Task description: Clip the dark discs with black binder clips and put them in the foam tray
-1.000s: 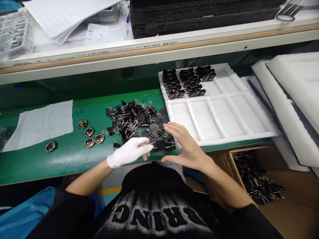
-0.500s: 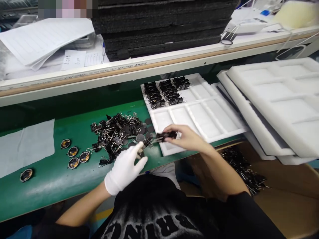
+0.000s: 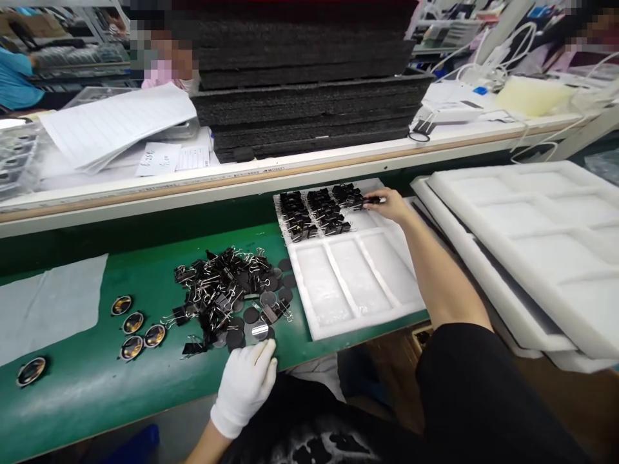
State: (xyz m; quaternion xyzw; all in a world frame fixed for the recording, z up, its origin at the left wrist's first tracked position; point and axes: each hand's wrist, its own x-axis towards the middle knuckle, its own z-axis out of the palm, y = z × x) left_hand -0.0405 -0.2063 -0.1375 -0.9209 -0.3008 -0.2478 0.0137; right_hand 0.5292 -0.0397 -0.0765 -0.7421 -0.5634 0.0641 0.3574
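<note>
My left hand (image 3: 246, 380), in a white glove, rests at the green table's front edge with its fingers together, just below a clear disc (image 3: 260, 330); whether it pinches anything is hidden. My bare right hand (image 3: 391, 205) is at the back of the white foam tray (image 3: 309, 322), closed on a black binder clip assembly (image 3: 373, 200). That piece touches the end of the third group of black clips (image 3: 347, 193) in the tray. Left of the tray lies a heap of black binder clips (image 3: 222, 277) mixed with dark round discs (image 3: 251, 315).
Several round lens pieces (image 3: 132, 322) and a pale cloth (image 3: 58, 303) lie on the left. White foam trays (image 3: 522, 225) are stacked at the right. Behind the ledge (image 3: 232, 177) stand black foam sheets (image 3: 309, 116) and papers (image 3: 120, 129). A person's blue sleeve shows far left.
My right hand has moved up and away to the tray's back row with the clip piece. My left hand has come down and its fingers have drawn together. The view has tilted upward.
</note>
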